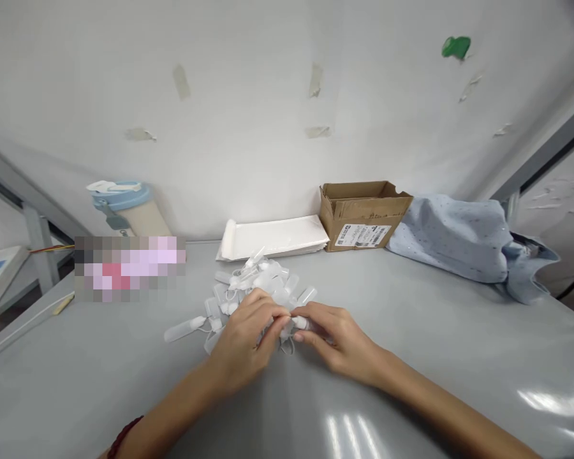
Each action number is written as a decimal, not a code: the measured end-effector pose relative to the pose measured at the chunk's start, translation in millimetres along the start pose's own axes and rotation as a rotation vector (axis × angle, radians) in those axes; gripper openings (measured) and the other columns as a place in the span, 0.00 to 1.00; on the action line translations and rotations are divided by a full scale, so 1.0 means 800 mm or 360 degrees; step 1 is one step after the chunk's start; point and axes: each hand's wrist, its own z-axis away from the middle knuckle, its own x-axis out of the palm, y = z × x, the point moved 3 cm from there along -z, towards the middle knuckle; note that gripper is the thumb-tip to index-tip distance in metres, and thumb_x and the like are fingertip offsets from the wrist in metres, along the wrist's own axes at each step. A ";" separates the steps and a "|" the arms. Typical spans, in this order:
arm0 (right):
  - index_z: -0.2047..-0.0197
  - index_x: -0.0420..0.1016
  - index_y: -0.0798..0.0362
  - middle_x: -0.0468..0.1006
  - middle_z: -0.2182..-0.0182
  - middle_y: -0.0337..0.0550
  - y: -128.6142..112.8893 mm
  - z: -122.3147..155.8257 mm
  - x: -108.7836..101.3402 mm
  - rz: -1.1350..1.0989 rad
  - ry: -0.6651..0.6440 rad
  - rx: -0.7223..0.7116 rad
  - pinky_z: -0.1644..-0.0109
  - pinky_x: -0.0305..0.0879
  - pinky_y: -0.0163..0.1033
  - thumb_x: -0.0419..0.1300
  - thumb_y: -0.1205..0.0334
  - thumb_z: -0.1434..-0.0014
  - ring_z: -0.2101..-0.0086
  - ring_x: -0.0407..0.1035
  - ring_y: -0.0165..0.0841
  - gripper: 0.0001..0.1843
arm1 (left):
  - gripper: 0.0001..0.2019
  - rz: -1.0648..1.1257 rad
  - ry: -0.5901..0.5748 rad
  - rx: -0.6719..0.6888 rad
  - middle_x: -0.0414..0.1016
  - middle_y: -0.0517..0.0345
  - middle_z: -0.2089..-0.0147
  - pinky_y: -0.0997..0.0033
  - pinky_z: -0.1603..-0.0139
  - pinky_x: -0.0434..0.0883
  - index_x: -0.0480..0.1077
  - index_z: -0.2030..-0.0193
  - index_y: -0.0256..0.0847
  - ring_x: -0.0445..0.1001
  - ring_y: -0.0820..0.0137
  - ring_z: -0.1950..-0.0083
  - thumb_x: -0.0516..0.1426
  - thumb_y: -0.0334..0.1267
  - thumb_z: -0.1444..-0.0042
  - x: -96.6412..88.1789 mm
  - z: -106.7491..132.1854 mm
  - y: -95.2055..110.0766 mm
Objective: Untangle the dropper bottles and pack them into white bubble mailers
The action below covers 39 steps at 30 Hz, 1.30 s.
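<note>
Pinched fingers of my left hand (249,331) meet at the tip of a small plastic squeeze bottle (300,323); what lies between them is too small to make out. That bottle is held sideways in my right hand (339,338), its white neck showing between thumb and forefinger and its body hidden by the hand. Behind and beneath my hands lies a loose pile of similar translucent squeeze bottles (268,277) with white tops and thin loops. One more bottle (184,329) lies at the pile's left edge.
Behind the pile, a stack of white packets (275,236) rests against the wall. An open cardboard box (358,220) stands to their right, beside a light blue cloth bag (452,239). A blue-lidded tumbler (134,207) stands back left, behind a blurred-out pink patch. The grey table (440,382) extends around everything.
</note>
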 end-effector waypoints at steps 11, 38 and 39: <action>0.53 0.67 0.56 0.73 0.68 0.45 0.053 -0.022 -0.038 0.0445 0.0196 0.0110 0.73 0.64 0.36 0.51 0.61 0.36 0.73 0.66 0.31 0.11 | 0.07 -0.0242 0.0107 -0.0420 0.73 0.58 0.70 0.74 0.69 0.65 0.72 0.68 0.39 0.68 0.68 0.63 0.53 0.33 0.42 -0.064 -0.023 -0.051; 0.36 0.47 0.53 0.63 0.49 0.57 0.102 -0.222 -0.043 0.1071 -0.0511 0.0141 0.45 0.49 0.60 0.64 0.45 0.55 0.49 0.59 0.52 0.49 | 0.16 -0.0821 -0.0129 0.0303 0.68 0.43 0.47 0.52 0.50 0.67 0.69 0.52 0.38 0.62 0.53 0.45 0.53 0.22 0.47 0.001 0.031 -0.037; 0.37 0.47 0.53 0.63 0.50 0.57 0.097 -0.219 -0.044 0.1073 -0.0472 0.0137 0.46 0.51 0.59 0.63 0.46 0.55 0.50 0.60 0.52 0.48 | 0.16 -0.0802 -0.0118 0.0290 0.68 0.43 0.47 0.52 0.50 0.67 0.69 0.52 0.38 0.62 0.53 0.44 0.54 0.22 0.47 0.000 0.031 -0.036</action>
